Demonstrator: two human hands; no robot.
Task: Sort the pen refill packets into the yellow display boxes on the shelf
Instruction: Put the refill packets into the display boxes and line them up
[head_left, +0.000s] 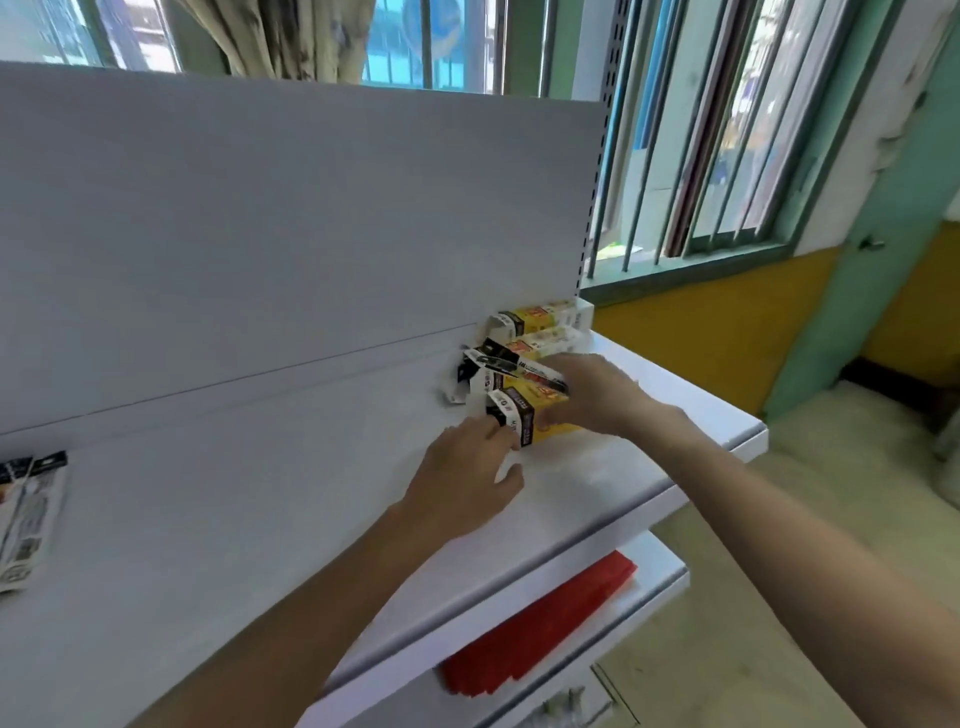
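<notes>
Far right on the white shelf, against the back panel: a short row of yellow display boxes, black-and-white end flaps turned left, several flaps standing open. Nearest box of the row clasped by the right grip, fingers curled over its top and right side, forearm reaching in from the near right. Left grip just beside that box's black end, fingertips touching the flap, thumb spread apart on the near side, fingers fairly straight, clasping nothing. Across the top of the nearest box, something long and black-and-white, too blurred to tell whether packet or flap. Well apart, at the left edge of the shelf: pen refill packets lying flat, partly cut off by the frame. Below, on a lower shelf: a flat red stack. Beyond the shelf to the right: a barred window above a yellow wall. Behind the panel, a patterned curtain.
</notes>
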